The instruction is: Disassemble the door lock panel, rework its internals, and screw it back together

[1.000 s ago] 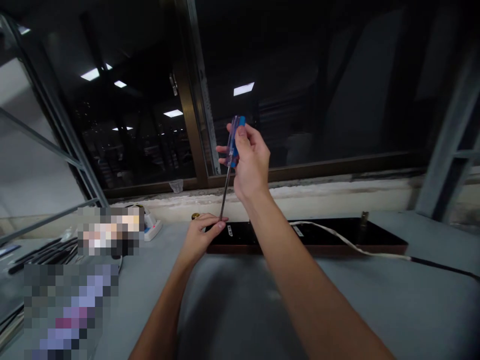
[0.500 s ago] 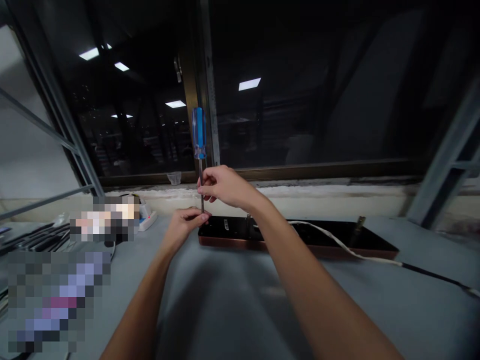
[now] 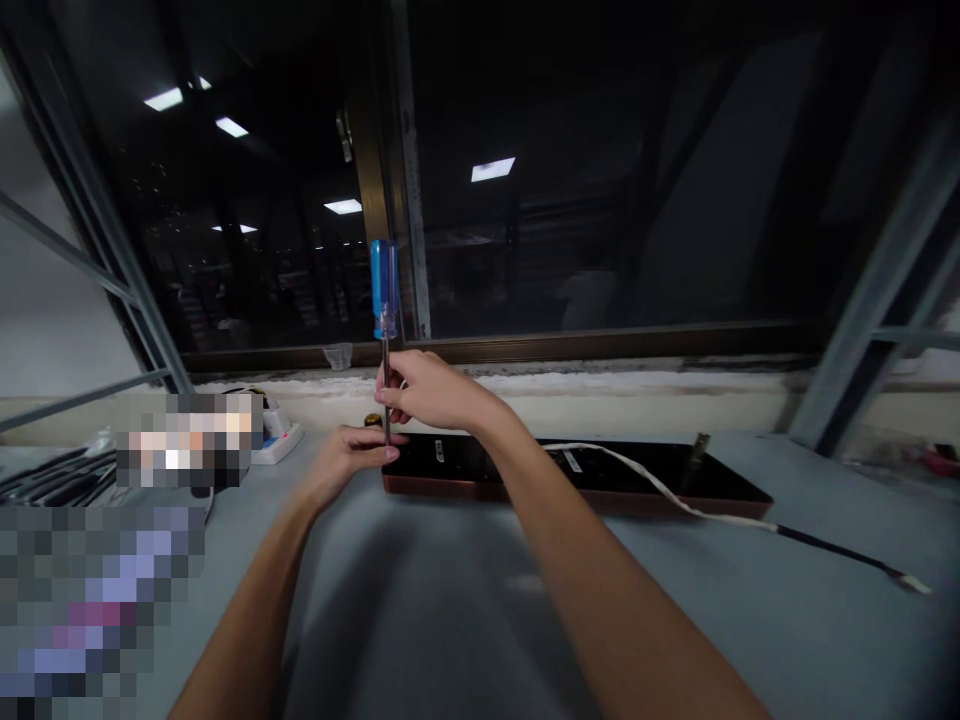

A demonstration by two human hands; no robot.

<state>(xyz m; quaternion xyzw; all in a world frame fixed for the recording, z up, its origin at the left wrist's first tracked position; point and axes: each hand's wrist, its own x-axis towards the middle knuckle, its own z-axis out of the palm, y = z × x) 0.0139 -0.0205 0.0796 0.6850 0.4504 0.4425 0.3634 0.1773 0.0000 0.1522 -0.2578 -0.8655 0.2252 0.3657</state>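
A screwdriver [image 3: 385, 290] with a clear and blue handle stands upright, tip down, at the left end of a long black panel [image 3: 645, 462] with copper-coloured sides. My right hand [image 3: 427, 388] pinches its metal shaft between thumb and fingers, below the handle. My left hand [image 3: 349, 462] is closed at the panel's left end, its thumb and forefinger on either side of the screwdriver's tip. What lies between these fingertips is hidden. Just behind them is a small brass-coloured knob [image 3: 373, 421]. A brass-coloured post [image 3: 700, 448] rises near the panel's right end.
A white cable [image 3: 660, 487] with a black sleeve runs off the panel to the right over the grey tabletop [image 3: 465, 610]. A white power strip [image 3: 279, 445] and dark cables [image 3: 60, 482] lie at left. Metal frame posts [image 3: 862, 320] flank the dark window [image 3: 600, 250].
The screwdriver's handle has turned, its blue face now to the left, and it sits slightly lower. Both hands stay at the panel's left end. The whole view has shifted a little.
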